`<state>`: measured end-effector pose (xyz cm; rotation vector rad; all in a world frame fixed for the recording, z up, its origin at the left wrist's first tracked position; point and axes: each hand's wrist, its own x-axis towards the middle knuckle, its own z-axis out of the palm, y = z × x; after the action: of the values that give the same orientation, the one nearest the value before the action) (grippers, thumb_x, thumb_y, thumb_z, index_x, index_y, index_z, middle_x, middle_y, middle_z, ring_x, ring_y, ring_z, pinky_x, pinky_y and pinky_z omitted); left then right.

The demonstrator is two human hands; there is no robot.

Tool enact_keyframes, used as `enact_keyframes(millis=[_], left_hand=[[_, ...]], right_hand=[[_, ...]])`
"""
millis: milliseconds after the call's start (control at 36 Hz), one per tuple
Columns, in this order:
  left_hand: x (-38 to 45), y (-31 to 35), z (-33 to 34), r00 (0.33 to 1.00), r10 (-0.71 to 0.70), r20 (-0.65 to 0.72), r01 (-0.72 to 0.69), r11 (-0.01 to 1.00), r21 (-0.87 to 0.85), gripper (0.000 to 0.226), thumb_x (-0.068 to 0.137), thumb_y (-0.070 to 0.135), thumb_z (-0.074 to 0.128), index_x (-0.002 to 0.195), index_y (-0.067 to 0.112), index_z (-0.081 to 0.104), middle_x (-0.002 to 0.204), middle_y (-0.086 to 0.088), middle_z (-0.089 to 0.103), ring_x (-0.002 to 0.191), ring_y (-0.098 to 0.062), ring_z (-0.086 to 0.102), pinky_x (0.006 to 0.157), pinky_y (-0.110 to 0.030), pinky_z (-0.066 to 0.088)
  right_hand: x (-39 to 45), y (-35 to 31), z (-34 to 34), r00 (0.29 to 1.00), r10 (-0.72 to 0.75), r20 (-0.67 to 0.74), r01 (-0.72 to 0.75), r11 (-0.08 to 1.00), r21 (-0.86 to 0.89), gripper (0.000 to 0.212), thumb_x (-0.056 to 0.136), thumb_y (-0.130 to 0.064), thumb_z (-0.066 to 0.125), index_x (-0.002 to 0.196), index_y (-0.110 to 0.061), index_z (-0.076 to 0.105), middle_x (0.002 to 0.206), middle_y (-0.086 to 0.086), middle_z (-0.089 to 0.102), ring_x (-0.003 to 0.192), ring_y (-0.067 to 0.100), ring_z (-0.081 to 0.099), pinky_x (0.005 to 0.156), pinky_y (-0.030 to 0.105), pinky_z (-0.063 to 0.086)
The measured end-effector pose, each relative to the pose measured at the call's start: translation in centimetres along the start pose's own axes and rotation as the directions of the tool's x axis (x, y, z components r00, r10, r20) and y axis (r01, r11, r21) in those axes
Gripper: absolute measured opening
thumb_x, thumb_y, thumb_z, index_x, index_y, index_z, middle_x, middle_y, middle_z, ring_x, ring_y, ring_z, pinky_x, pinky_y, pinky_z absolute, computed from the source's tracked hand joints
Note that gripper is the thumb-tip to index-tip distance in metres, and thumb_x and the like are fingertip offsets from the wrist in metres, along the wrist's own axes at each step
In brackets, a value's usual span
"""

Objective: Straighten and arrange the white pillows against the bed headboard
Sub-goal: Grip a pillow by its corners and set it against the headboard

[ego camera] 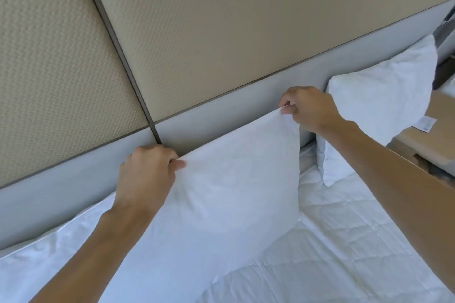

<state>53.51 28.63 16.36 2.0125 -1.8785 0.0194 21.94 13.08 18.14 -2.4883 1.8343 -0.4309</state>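
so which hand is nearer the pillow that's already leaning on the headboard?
Right. The right hand pinches the held pillow's top corner just beside the leaning pillow; the left hand grips the other corner, farther off.

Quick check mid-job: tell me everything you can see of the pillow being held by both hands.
The held pillow is plain white, soft, lightly wrinkled fabric. It stands roughly upright, its top edge against the grey headboard band. The left hand pinches its top left corner and the right hand pinches its top right corner, each in a closed grip, pulling the top edge taut. Its lower part rests on the quilted white bedding. A second white pillow leans to its right, apart from it.
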Motion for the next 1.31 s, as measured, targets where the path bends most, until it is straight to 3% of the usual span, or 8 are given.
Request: enact_keyframes(millis=[222,417,528,639,806,917,1167,1306], left_hand=[[2.0,4.7,-0.2,0.993,0.068,0.098,-0.080,0.988,0.128,0.047,0.085,0.066,0.051,0.074,0.021,0.057,0.070,0.005,0.059,0.074,-0.021,0.059,0.060,-0.028,0.040],[4.5,7.4,0.7,0.991,0.069,0.113,-0.095,0.965,0.244,0.031,0.092,0.044,0.058,0.076,0.019,0.064,0.074,0.002,0.060,0.074,-0.026,0.055,0.065,-0.030,0.035],[5.2,7.6,0.2,0.988,0.108,0.112,-0.132,0.963,0.235,0.035,0.090,0.045,0.060,0.067,0.019,0.062,0.064,0.004,0.059,0.072,-0.022,0.058,0.061,-0.029,0.035],[7.9,10.1,0.6,0.953,0.285,0.099,-0.290,0.956,0.037,0.051,0.088,0.042,0.062,0.053,0.009,0.044,0.044,-0.006,0.043,0.046,-0.019,0.043,0.045,-0.032,0.042],[13.0,17.7,4.7,0.890,0.362,0.278,-0.229,0.881,-0.413,0.024,0.083,0.034,0.074,0.082,0.010,0.074,0.050,0.002,0.062,0.036,-0.005,0.052,0.039,-0.015,0.041],[15.1,20.8,7.4,0.845,0.412,0.341,-0.359,0.910,-0.208,0.046,0.078,0.044,0.075,0.078,0.000,0.065,0.075,-0.019,0.069,0.053,-0.019,0.055,0.058,-0.042,0.056],[17.3,23.2,6.9,0.868,0.386,0.313,-0.419,0.907,0.043,0.043,0.072,0.022,0.079,0.047,0.016,0.045,0.055,-0.005,0.044,0.076,-0.032,0.058,0.069,-0.033,0.048],[17.6,22.8,7.0,0.888,0.396,0.233,-0.412,0.911,0.024,0.042,0.075,0.028,0.079,0.046,0.019,0.050,0.055,-0.009,0.052,0.077,-0.031,0.060,0.084,-0.038,0.052]], right_hand=[[0.3,2.9,-0.6,0.994,-0.010,0.113,-0.008,0.988,0.156,0.009,0.092,-0.019,0.062,0.092,-0.026,0.068,0.100,-0.012,0.062,0.087,0.012,0.050,0.063,0.026,0.035],[0.5,3.1,-0.5,0.999,0.024,-0.049,-0.021,0.997,0.070,0.018,0.094,-0.013,0.055,0.093,-0.026,0.066,0.100,-0.014,0.063,0.090,0.013,0.052,0.064,0.027,0.033],[0.2,3.2,0.9,0.991,0.071,-0.110,-0.039,0.962,0.270,0.013,0.093,-0.016,0.061,0.091,-0.027,0.069,0.094,-0.015,0.062,0.080,0.000,0.048,0.065,0.027,0.035],[-1.3,4.1,3.2,0.980,0.170,-0.102,-0.041,0.678,0.734,0.014,0.090,-0.017,0.067,0.102,-0.022,0.071,0.103,-0.011,0.067,0.066,0.005,0.044,0.067,0.022,0.041],[-4.3,5.4,6.6,0.966,0.229,0.119,-0.177,0.253,0.951,0.032,0.091,-0.023,0.069,0.122,-0.014,0.066,0.119,0.001,0.070,0.091,0.003,0.063,0.066,0.006,0.045],[-6.0,6.2,9.3,0.970,0.181,0.160,-0.198,0.216,0.956,0.024,0.090,-0.025,0.070,0.112,-0.016,0.073,0.111,0.002,0.073,0.091,0.008,0.060,0.083,0.011,0.048],[-9.7,7.4,14.9,0.942,0.134,0.309,-0.326,0.134,0.936,0.030,0.088,-0.020,0.072,0.117,-0.013,0.069,0.103,0.002,0.071,0.092,0.006,0.066,0.082,0.020,0.054],[-11.4,7.6,19.3,0.908,0.252,0.334,-0.403,0.306,0.863,0.028,0.082,-0.030,0.075,0.103,-0.011,0.072,0.103,0.011,0.070,0.097,0.020,0.065,0.095,0.040,0.050]])
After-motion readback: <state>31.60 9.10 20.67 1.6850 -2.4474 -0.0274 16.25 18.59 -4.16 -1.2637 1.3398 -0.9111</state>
